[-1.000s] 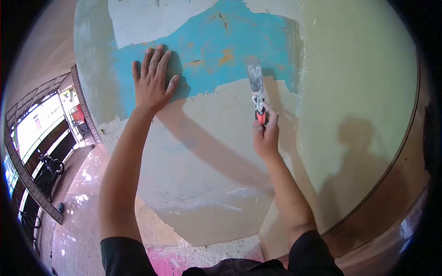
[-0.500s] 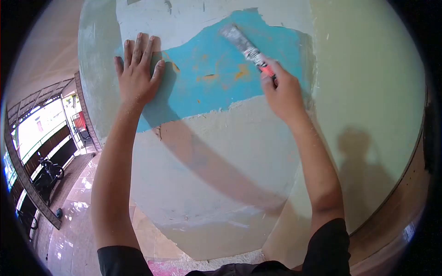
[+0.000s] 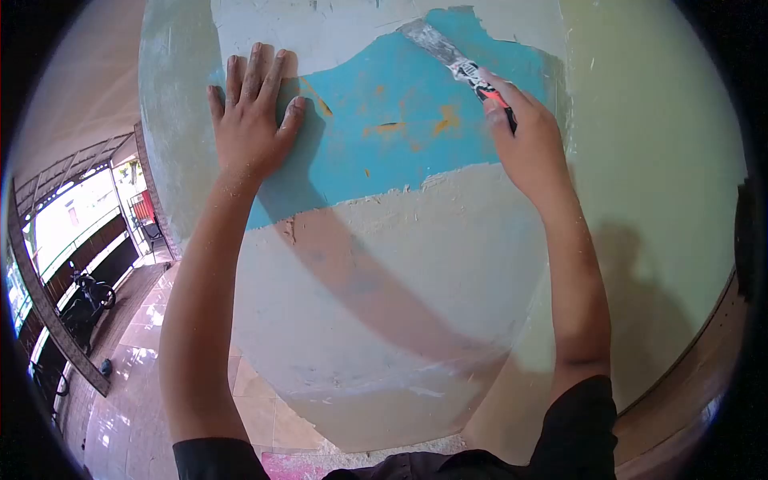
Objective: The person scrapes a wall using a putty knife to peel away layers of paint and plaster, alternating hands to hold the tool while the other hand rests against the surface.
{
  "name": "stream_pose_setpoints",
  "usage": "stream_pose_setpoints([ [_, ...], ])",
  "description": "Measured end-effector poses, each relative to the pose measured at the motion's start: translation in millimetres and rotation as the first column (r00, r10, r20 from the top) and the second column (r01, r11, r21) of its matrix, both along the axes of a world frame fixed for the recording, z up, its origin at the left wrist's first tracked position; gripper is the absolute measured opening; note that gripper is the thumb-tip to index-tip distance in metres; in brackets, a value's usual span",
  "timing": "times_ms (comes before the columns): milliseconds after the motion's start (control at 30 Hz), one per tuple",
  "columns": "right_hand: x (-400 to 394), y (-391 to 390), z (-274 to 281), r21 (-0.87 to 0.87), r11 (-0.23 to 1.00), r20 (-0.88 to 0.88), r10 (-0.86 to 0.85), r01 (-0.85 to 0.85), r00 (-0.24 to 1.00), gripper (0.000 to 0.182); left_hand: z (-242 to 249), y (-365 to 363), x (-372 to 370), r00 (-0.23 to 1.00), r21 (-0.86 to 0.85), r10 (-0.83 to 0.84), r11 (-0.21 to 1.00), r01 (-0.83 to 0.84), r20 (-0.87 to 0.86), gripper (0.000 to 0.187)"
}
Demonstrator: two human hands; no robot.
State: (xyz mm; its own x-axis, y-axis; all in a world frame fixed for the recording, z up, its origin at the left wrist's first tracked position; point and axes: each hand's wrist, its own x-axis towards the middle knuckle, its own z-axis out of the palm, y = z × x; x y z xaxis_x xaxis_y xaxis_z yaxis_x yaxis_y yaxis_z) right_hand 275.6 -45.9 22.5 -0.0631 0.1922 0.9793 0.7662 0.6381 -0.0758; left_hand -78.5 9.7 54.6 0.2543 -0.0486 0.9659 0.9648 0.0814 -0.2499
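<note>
In the head view, my right hand [image 3: 532, 132] grips a paint scraper [image 3: 452, 58] by its red and black handle. The scraper's whitish, smeared blade reaches up and left, at the edge between the bare turquoise patch [image 3: 384, 160] and the pale coating [image 3: 320, 36] above it. Orange-brown marks dot the turquoise. My left hand [image 3: 254, 128] lies flat with fingers spread, on the left end of the patch and the pale coating. Ragged coating edges border the patch above and below.
Pale coating [image 3: 376, 296] covers the wall below, with greenish wall [image 3: 656, 120] to the right. White flakes [image 3: 352, 458] lie at the wall's foot. At left are a tiled floor [image 3: 128, 400], a post and a parked motorcycle [image 3: 92, 296] by a fence.
The scraper has moved slightly up the wall, its blade now at the upper coating edge. My left hand stays flat on the same area. The whole view has shifted a little.
</note>
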Motion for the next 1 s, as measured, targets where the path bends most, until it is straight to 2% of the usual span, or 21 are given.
stream_pose_setpoints([
  [67,6.8,3.5,-0.3,0.020,0.999,-0.024,-0.048,0.048,0.999,0.038,3.5,0.3,-4.9,0.997,0.000,-0.058,0.998,0.058,-0.053,0.067],
  [100,7.7,6.2,2.9,0.027,0.998,-0.022,-0.050,0.051,0.998,0.038,8.4,-2.2,-9.3,0.997,0.007,-0.061,0.998,0.061,-0.051,0.067],
  [167,8.8,13.7,7.1,-0.002,0.997,-0.017,-0.079,0.079,0.997,0.038,21.0,-9.6,-22.4,0.982,-0.032,-0.059,0.998,0.054,-0.179,0.066],
  [233,6.6,25.7,2.7,0.047,0.998,-0.005,-0.053,0.053,0.999,0.038,34.7,-4.8,-36.3,0.981,0.005,-0.026,1.000,0.028,-0.194,0.066],
  [300,4.8,32.6,-2.4,0.102,0.994,0.011,-0.030,0.028,1.000,0.039,44.6,2.9,-45.5,0.990,0.081,0.017,0.997,-0.005,-0.139,0.066],
  [367,2.0,33.5,-15.2,0.023,0.999,0.044,0.041,-0.042,0.998,0.041,47.0,1.5,-43.8,0.995,0.077,0.028,0.997,-0.020,-0.097,0.067],
  [533,-8.7,33.6,-1.0,0.008,0.995,0.133,-0.096,0.096,0.986,0.040,67.7,5.1,-56.0,0.997,0.099,-0.005,0.995,0.012,-0.073,0.066],
  [600,-18.0,22.8,12.4,-0.139,0.972,0.113,-0.175,0.190,0.978,0.040,73.8,7.0,-59.1,0.998,0.119,0.005,0.993,0.003,-0.066,0.066],
  [733,-5.9,28.0,-5.8,-0.107,0.987,0.103,-0.105,0.116,0.989,0.038,69.8,9.4,-59.3,1.000,0.131,0.002,0.991,0.001,-0.024,0.067],
  [800,17.2,43.1,-18.3,0.017,0.988,0.108,-0.157,0.156,0.982,0.040,67.4,9.0,-59.5,1.000,0.139,0.009,0.990,-0.009,0.001,0.067],
  [900,37.3,45.1,-2.8,0.025,0.978,0.049,-0.207,0.206,0.977,0.039,66.6,8.6,-60.4,1.000,0.152,-0.018,0.988,0.017,0.005,0.068],
  [933,38.0,44.0,6.0,0.002,0.987,0.011,-0.163,0.163,0.987,0.039,65.9,8.3,-60.6,1.000,0.148,-0.025,0.989,0.024,0.006,0.068],
  [1000,32.4,38.1,21.3,-0.024,0.984,-0.002,-0.179,0.179,0.984,0.039,65.8,8.9,-60.5,0.999,0.141,-0.037,0.989,0.036,0.005,0.069],
])
